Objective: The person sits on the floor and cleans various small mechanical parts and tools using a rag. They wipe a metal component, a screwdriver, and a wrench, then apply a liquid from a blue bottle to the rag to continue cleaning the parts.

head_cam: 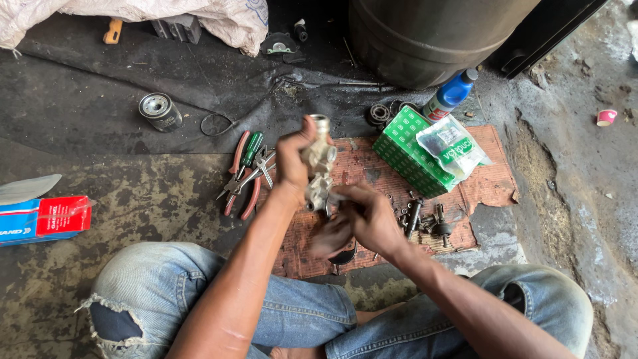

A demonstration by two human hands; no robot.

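Sitting cross-legged in torn blue jeans (166,286) on a stained floor (133,193), the person holds a pale metal valve body (318,174) upright at the centre of the frame; the left hand (292,163) is clamped around its left side, thumb up near the round top port, while the right hand (362,223) sits just below and to the right, fingers curled at the part's lower end and blurred, so the exact grip there cannot be told. Under the hands lies a worn reddish mat (372,179). Left of the part, on the mat's edge, rest red-handled pliers (240,179) and a green-handled screwdriver (251,149). Right of the right hand lies a cluster of dark bolts and small fittings (425,223). Further right, a green patterned box (409,156) carries a clear plastic packet (452,146), with a blue bottle (450,96) just above it beside a large dark drum (425,33). A cylindrical oil filter (159,111) stands at the upper left, and a red and blue carton (43,219) lies at the left edge
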